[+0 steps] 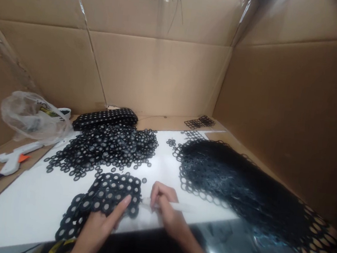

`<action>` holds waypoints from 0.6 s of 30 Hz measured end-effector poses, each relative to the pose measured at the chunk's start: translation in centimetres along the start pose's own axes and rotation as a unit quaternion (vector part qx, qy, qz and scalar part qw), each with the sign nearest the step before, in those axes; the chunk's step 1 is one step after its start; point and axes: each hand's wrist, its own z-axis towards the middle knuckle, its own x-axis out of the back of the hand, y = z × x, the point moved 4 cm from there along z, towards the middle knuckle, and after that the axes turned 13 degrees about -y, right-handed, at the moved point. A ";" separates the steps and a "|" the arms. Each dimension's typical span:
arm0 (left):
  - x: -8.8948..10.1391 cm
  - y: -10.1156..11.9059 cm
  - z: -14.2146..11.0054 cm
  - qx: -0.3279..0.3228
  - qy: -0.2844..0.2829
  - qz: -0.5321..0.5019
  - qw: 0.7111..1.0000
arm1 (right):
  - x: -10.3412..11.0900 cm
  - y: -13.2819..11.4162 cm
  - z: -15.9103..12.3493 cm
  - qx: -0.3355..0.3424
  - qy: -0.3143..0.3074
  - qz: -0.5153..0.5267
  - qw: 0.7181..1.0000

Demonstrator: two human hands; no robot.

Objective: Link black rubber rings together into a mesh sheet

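My left hand [101, 225] grips a panel of joined black rings with pale round centres [113, 185], its thumb lying over the right part and its other fingers hidden underneath. The panel's lower left part bends down toward the table's front edge. Between the fingers of my right hand [167, 205] is a slim white pen-like tool [182, 207], held almost level. Its tip points left and meets or nearly meets the panel's right edge; I cannot tell which. Just behind the panel, a heap of loose black rings with pale centres [105, 145] spreads over the white sheet [26, 203].
A long pile of black ring netting [241, 179] lies on the right, with small ring pieces [199, 122] behind. At the left are a white glue gun [14, 161] with a cord and a clear plastic bag [25, 116]. A dotted black roll [107, 118] lies behind the heap. Cardboard walls [159, 72] enclose the table.
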 end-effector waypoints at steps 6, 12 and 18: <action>-0.4 -0.1 0.4 -0.038 -0.001 0.046 0.998 | -0.1 -0.3 -0.1 -0.002 -0.010 -0.018 1.000; -0.3 -1.3 0.1 -0.035 -0.019 0.057 0.998 | -0.5 -0.1 0.1 -0.009 -0.037 -0.065 0.997; -0.4 -2.0 -0.4 -0.068 -0.015 0.065 0.995 | -2.0 0.1 0.2 0.047 -0.126 -0.185 0.974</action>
